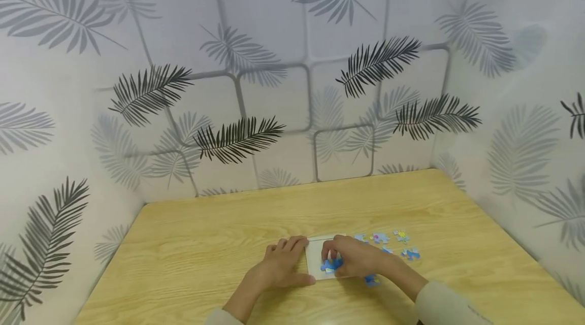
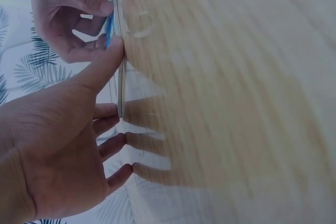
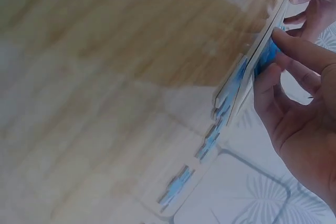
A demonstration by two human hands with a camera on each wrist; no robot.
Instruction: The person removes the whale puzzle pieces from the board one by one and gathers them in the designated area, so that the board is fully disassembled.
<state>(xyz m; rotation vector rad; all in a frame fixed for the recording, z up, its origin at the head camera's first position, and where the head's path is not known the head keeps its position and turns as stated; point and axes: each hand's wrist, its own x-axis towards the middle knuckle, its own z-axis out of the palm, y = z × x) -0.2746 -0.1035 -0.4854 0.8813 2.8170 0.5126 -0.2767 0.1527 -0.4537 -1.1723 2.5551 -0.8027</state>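
A white rectangular puzzle tray [image 1: 314, 256] lies flat on the wooden table between the hands. My left hand [image 1: 284, 264] rests at the tray's left side. Its thumb touches the near edge, and its other fingers are spread, with fingertips down by the left end. Over the tray, my right hand [image 1: 358, 258] pinches a blue jigsaw puzzle piece [image 1: 328, 266] between thumb and fingers. That blue piece also shows under the right hand in the right wrist view, low against the tray. Part of the tray is hidden beneath the right hand.
Several loose puzzle pieces lie right of the tray, including one with a yellow sun [image 1: 401, 234], a pale one with a pink spot [image 1: 380, 237] and a blue one [image 1: 411, 254]. Another piece [image 1: 371, 280] lies below the right wrist. Leaf-patterned walls [image 1: 274, 86] border the table.
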